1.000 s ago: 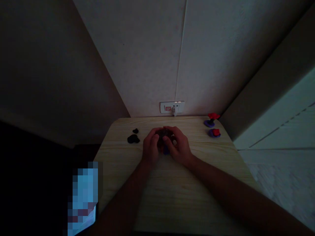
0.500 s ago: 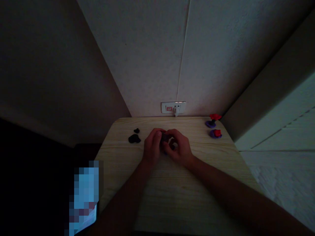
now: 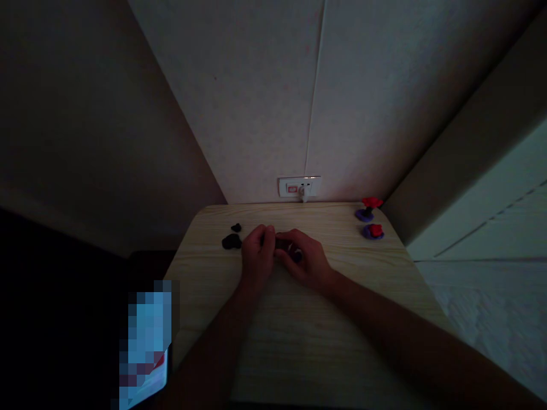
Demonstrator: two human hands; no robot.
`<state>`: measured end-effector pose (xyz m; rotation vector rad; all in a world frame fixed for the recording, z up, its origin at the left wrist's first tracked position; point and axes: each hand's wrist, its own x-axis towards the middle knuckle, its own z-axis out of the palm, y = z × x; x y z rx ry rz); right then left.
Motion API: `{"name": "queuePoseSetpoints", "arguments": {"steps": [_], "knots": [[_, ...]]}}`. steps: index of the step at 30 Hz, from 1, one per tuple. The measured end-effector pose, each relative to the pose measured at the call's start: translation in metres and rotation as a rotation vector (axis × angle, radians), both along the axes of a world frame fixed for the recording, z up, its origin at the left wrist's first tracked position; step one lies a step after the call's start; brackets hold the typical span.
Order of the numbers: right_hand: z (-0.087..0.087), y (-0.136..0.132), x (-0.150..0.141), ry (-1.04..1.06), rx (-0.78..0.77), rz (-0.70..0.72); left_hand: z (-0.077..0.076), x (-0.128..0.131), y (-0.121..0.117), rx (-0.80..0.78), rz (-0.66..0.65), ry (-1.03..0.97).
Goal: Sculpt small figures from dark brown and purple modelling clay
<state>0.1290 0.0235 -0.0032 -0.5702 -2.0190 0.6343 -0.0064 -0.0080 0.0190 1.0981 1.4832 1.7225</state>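
Observation:
My left hand [image 3: 258, 256] is closed over the middle of the wooden tabletop, its thumb pressed to the curled fingers. Whatever it pinches is hidden in shadow. Beside it, my right hand [image 3: 308, 259] curls its fingers and thumb inward, the tips close to the left hand. A small dark purplish piece [image 3: 298, 255] shows inside its curve; I cannot tell whether the fingers grip it or it lies on the table. Just left of my left hand lies a black lump [image 3: 231, 242], like modelling clay, with a smaller black lump [image 3: 236, 227] behind it.
At the back right stands a red flower-like shape on a purple base [image 3: 364, 215], with a lower red and purple piece [image 3: 374, 231] in front. A wall socket [image 3: 299, 187] with a plug sits behind the table [image 3: 273, 353]. A lit screen [image 3: 147, 347], partly pixelated, is at lower left.
My left hand has moved left, away from my right hand, and now nearly meets the larger black lump. My right hand stays curled in about the same place.

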Motion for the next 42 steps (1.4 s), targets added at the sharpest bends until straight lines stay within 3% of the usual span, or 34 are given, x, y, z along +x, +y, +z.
{"name": "queuePoseSetpoints", "arguments": {"steps": [6,11,14,17,20,24,27,34,42], "knots": [[0.002,-0.006,-0.002,0.013,-0.11,-0.044,-0.006,0.004,0.002,0.017,-0.029,-0.008],[0.0,-0.007,-0.007,0.159,-0.351,0.0,-0.015,0.009,0.006,-0.063,-0.03,-0.303],[-0.001,-0.007,-0.011,0.264,-0.48,0.029,-0.011,0.015,0.006,-0.172,-0.039,-0.479],[-0.002,-0.006,-0.012,0.289,-0.541,0.034,-0.006,0.017,0.004,-0.243,-0.047,-0.519],[-0.002,-0.006,-0.01,0.23,-0.488,0.036,-0.007,0.012,0.003,-0.19,-0.02,-0.409],[0.0,-0.005,-0.004,0.089,-0.29,0.003,-0.013,0.001,0.001,-0.021,0.057,0.056],[0.001,-0.003,-0.004,0.035,-0.237,-0.055,-0.014,-0.003,-0.002,0.021,0.045,0.238],[-0.001,0.001,-0.005,0.024,-0.377,-0.025,-0.011,0.0,-0.001,0.055,0.037,0.242],[0.005,-0.004,-0.007,0.017,-0.286,-0.038,-0.012,0.002,0.004,0.014,0.045,0.031]]}}
